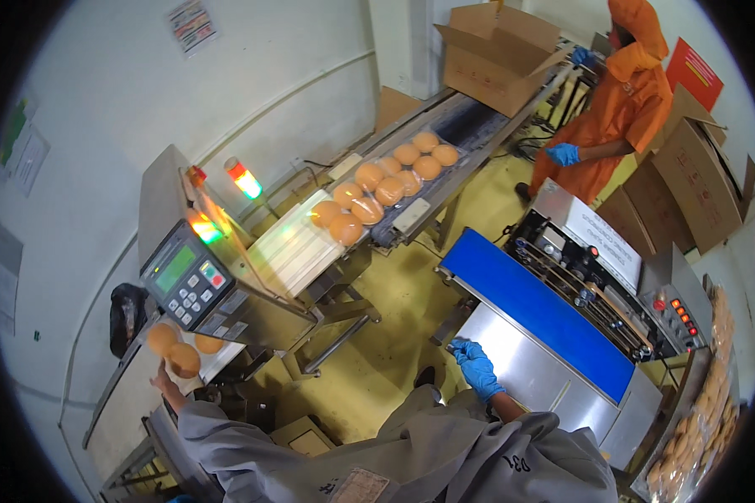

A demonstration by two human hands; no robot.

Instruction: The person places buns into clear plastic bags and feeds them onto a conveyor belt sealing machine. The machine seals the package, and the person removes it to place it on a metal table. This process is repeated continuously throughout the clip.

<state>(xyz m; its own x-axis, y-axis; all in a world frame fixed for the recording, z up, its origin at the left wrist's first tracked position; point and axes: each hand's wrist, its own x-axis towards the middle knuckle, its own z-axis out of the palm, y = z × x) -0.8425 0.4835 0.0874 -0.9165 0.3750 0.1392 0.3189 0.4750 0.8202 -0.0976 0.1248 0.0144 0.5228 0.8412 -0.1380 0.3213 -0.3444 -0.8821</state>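
The left hand (158, 379) reaches out to a clear bag of buns (182, 348) lying at the infeed end of the belt, just in front of the metal detector (218, 285). The hand touches the near edge of the bag from below; its fingers are hidden under the bag, so I cannot tell whether they pinch it or only push it.

The right hand (476, 365), in a blue glove, rests on the near left corner of the steel table (528, 369) beside the blue belt (533, 314). Its fingers are curled loosely over the table edge and hold nothing.

As for progress, this bag has not yet gone into the detector tunnel. Two more bags of buns (386, 184) already lie past it, one on the white rollers' far end and one farther up the outfeed belt, touching each other end to end. So those appear checked and on their way, while the bag at the hand looks still due to pass.

At the far end of the outfeed belt a co-worker (621, 109) in orange, with blue gloves, stands by an open carton (495, 54); no bag has reached that carton as far as can be seen. More bagged buns (705, 419) wait in a tray at the right edge of the picture.
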